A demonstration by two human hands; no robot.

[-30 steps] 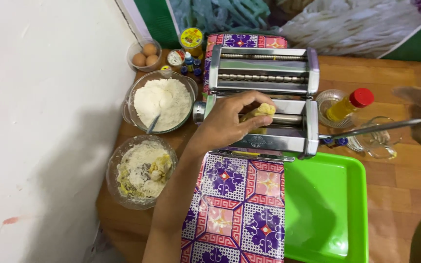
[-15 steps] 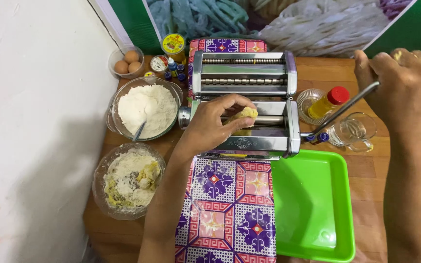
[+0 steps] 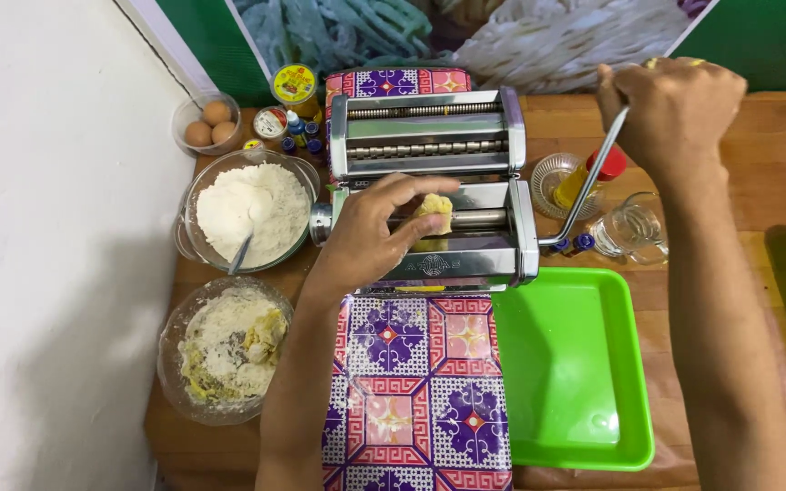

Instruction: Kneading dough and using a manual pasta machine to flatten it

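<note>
A yellow dough lump [image 3: 433,216] is pinched between thumb and fingertips [image 3: 420,186] of the left hand [image 3: 370,238], right over the pasta machine [image 3: 429,186] rollers. The crank handle [image 3: 590,177], at the machine's rt side, is gripped in the closed right hand [image 3: 675,109]; knob prob. hidden inside fist.

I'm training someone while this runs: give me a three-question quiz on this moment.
1. True or false: the left hand presses a lump of yellow dough at the rollers of the pasta machine.
2. What does the right hand grip?
A. the spoon
B. the crank handle
C. the green tray
3. What lies in the small bowl at the far left?

Key: 1 true; 2 B; 3 eggs.
</note>
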